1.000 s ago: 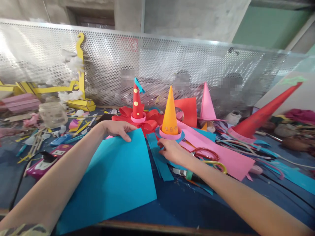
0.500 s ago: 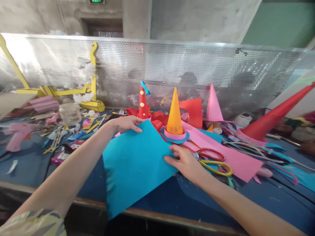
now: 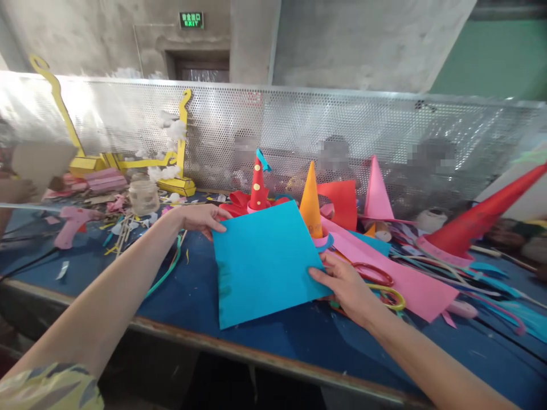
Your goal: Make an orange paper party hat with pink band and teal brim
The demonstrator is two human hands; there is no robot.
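A blue sheet of craft foam or card [image 3: 265,262] is held up over the near side of the table, tilted toward me. My left hand [image 3: 205,219] pinches its upper left corner, thumb on the front face. At its lower right edge my right hand [image 3: 342,282] grips it, thumb in front and fingers behind. Just behind the sheet stands an orange cone hat [image 3: 311,199] with a blue brim, partly covered. Beside my right hand lie scissors with red and yellow handles [image 3: 388,297], their blades hidden.
A red dotted cone [image 3: 257,188], a pink cone [image 3: 378,191] and a red cone hat [image 3: 465,228] stand behind. Pink sheet [image 3: 410,285] lies right. A pink glue gun [image 3: 72,225], clear jar [image 3: 144,196] and scraps are left. Another person's hand [image 3: 17,191] shows far left.
The blue sheet has turned from a diamond slant to nearly level and lifted at its lower corner. Both hands keep their hold on it. The view has shifted slightly left and up.
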